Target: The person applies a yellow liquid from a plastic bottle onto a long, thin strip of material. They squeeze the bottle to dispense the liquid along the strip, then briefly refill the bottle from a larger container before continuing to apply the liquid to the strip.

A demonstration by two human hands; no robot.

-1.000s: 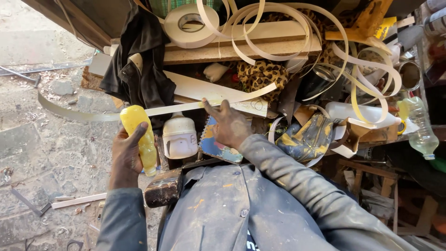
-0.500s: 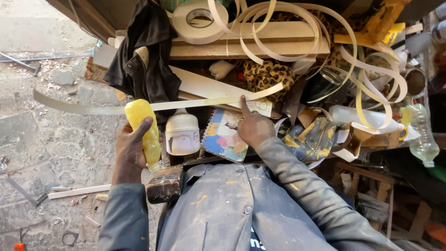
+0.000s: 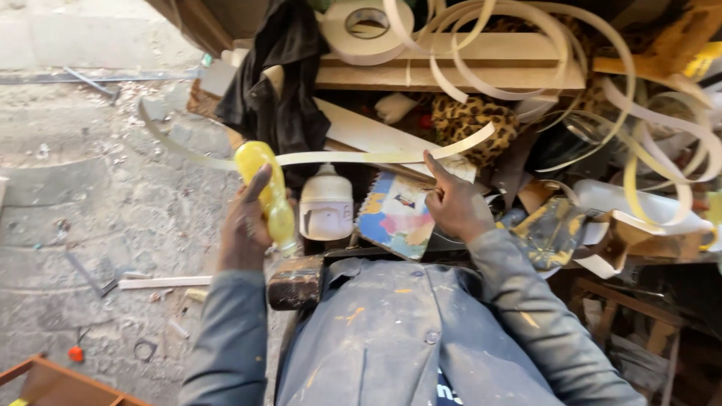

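Yellow squeeze bottle (image 3: 265, 194) sits in the left hand (image 3: 244, 229), fingers wrapped round its middle, nozzle end down toward the jacket. Looks like soft plastic: light, gives under a squeeze, likely a bit slick. Mid-body grip is the sensible place to hold it.

Long cream edging strip (image 3: 361, 157) runs across just behind the bottle, thin and floppy, springs back when bent. Right hand (image 3: 455, 204) is loosely curled with the forefinger up, its tip touching the strip's underside near the right end. It props the strip, no closed grasp on it. Best taken flat between finger and thumb; it would kink if folded hard.

Just below the strip, between the hands: white plastic jar (image 3: 326, 204), upright, and a colourful printed booklet (image 3: 396, 214) leaning beside it.

Behind: black cloth (image 3: 274, 83) draped over the pile, roll of cream tape (image 3: 366, 26) on a wooden plank (image 3: 451, 64), spotted fabric (image 3: 470, 116), more loose strip coils (image 3: 639, 128) tangled at right. Those coils and the cloth crowd any reach into the pile. Dark hammer head (image 3: 295, 284) rests by the left cuff. Bare concrete floor (image 3: 90, 195) at left, scraps on it.
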